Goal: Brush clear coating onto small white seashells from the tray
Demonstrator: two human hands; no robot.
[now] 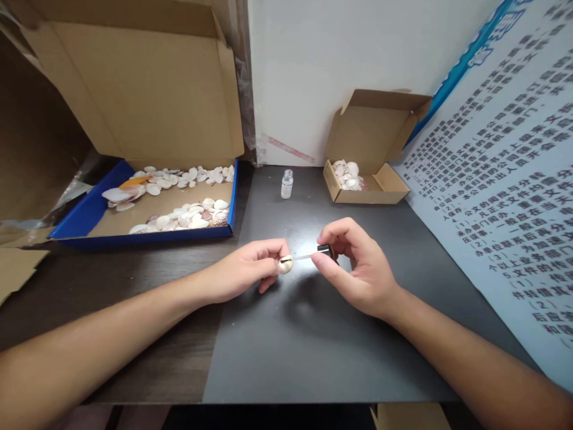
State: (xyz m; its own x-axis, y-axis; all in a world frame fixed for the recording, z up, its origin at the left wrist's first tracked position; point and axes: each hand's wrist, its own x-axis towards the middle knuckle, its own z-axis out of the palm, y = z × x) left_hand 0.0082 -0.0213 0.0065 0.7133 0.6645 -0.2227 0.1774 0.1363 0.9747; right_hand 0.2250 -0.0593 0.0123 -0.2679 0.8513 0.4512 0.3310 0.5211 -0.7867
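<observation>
Between thumb and fingers, my left hand (pixel 244 269) pinches a small pale seashell (pixel 286 266) with a dark mark on it. My right hand (pixel 358 269) is closed on the black cap of a brush applicator (pixel 324 251). A thin clear stem runs left from that cap, and its dark tip lies at the shell, seemingly touching it. Behind both hands stands a small uncapped glass bottle (pixel 286 184) with a white label, upright on the dark mat.
A blue-sided cardboard box (pixel 231 215) with many shells stands open at the left. A smaller brown box (pixel 373 196), holding shells in its left part, is at the back right. A dark mat (pixel 313 358) covers the desk's middle; a printed sheet (pixel 514 197) leans at the right.
</observation>
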